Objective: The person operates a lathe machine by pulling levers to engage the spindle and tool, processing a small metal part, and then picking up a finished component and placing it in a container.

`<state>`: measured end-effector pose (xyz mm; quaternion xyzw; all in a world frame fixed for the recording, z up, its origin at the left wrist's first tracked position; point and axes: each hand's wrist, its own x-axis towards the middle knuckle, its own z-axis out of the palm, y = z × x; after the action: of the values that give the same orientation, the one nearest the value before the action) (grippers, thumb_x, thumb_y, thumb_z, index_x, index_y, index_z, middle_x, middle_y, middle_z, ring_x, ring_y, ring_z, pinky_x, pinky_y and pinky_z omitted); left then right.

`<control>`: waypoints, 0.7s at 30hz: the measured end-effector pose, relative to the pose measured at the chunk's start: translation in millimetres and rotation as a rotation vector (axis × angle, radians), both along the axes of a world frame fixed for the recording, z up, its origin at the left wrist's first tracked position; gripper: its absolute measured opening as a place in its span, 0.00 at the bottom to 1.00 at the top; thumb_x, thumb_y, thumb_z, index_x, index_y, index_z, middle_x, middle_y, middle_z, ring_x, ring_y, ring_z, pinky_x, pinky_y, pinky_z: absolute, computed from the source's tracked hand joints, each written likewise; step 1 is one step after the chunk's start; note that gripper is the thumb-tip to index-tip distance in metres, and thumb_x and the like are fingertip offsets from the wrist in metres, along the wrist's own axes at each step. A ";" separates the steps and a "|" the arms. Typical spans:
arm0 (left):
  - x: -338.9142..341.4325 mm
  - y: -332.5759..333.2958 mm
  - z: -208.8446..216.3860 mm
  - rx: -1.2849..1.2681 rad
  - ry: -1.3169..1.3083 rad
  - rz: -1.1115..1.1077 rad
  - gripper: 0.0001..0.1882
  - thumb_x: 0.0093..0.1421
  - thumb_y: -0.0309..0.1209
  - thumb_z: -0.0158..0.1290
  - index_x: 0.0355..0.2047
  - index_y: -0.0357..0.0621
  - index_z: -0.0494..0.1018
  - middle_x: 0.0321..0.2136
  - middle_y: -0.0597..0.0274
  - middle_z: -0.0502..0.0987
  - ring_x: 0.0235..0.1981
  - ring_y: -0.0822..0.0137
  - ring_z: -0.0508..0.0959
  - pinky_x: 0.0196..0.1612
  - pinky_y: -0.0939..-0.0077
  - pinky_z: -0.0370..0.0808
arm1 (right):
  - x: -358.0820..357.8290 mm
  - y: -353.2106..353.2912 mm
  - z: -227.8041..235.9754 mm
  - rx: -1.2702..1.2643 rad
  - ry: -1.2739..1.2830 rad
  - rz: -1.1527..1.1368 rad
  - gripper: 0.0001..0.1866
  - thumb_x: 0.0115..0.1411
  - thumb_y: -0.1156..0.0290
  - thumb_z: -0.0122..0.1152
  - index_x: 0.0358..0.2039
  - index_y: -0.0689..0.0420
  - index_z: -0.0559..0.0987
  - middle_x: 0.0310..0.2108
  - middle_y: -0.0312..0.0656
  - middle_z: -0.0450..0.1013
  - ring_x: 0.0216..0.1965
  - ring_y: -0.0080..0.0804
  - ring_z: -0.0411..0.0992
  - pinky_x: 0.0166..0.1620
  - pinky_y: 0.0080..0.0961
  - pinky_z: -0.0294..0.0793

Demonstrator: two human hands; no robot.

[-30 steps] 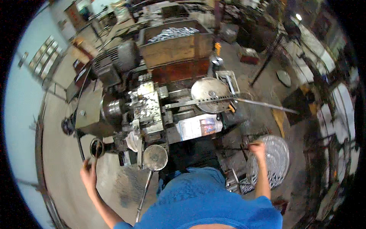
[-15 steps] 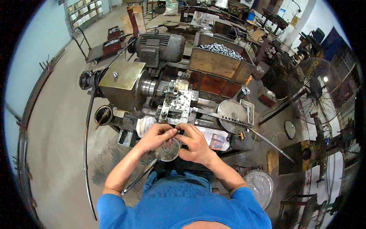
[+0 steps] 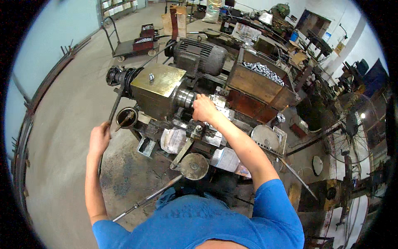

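My left hand (image 3: pixel 99 139) is closed around a long dark lever bar (image 3: pixel 115 107) that hangs at the left end of a lathe. Over the machine, my right hand (image 3: pixel 204 108) reaches to the front of the shiny round spindle nose (image 3: pixel 184 97). Its fingers are curled together there, and whatever they hold is hidden by the hand. The spindle comes out of a boxy headstock (image 3: pixel 151 101) with a brass-coloured top plate (image 3: pixel 168 74). One small metal piece (image 3: pixel 151 76) stands on that plate. Below my right forearm is the greasy tool slide (image 3: pixel 199 132).
Behind the lathe are a ribbed motor (image 3: pixel 199 56) and a wooden box (image 3: pixel 253 76) holding many shiny metal parts. A round disc (image 3: pixel 195 166) with a handle rod (image 3: pixel 149 198) is close to my body. A cart (image 3: pixel 132 47) stands far left, a caged fan (image 3: pixel 350 124) right.
My hands, earlier together around a small dark piece before the machine, have parted. The left went out to the lever bar, the right forward to the spindle. The view has shifted too.
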<state>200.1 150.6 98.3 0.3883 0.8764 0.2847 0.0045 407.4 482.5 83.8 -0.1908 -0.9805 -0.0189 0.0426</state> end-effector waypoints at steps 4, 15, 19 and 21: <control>-20.6 -76.1 -42.4 -0.150 0.064 0.184 0.15 0.51 0.30 0.50 0.38 0.35 0.71 0.18 0.44 0.71 0.20 0.54 0.74 0.27 0.66 0.69 | -9.0 10.1 -14.8 -0.113 0.093 -0.024 0.16 0.35 0.69 0.59 0.25 0.66 0.78 0.36 0.56 0.67 0.43 0.49 0.65 0.47 0.35 0.68; -81.7 -107.8 -115.0 -0.510 0.215 0.318 0.08 0.46 0.27 0.50 0.27 0.37 0.70 0.22 0.46 0.74 0.27 0.49 0.75 0.28 0.59 0.70 | -27.1 2.9 -9.0 -0.323 0.339 -0.205 0.12 0.32 0.70 0.55 0.19 0.64 0.77 0.44 0.59 0.66 0.38 0.58 0.69 0.45 0.38 0.69; -167.1 -130.4 -89.8 -0.663 0.485 0.348 0.05 0.44 0.25 0.48 0.24 0.42 0.71 0.23 0.51 0.75 0.28 0.54 0.76 0.31 0.60 0.71 | -28.3 -0.1 -1.3 -0.336 0.320 -0.151 0.12 0.32 0.72 0.57 0.22 0.63 0.78 0.40 0.57 0.67 0.36 0.56 0.70 0.43 0.38 0.70; -173.8 -121.4 -87.1 -0.671 0.505 0.317 0.08 0.44 0.24 0.49 0.28 0.42 0.73 0.24 0.51 0.75 0.28 0.53 0.76 0.33 0.60 0.72 | -21.2 -1.4 1.0 -0.320 0.310 -0.166 0.12 0.32 0.72 0.57 0.22 0.61 0.78 0.43 0.56 0.66 0.37 0.56 0.70 0.43 0.38 0.70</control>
<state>26.3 29.2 11.2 0.2836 0.9426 -0.1219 -0.1275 386.2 481.2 84.8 -0.2755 -0.9338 0.1630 0.1601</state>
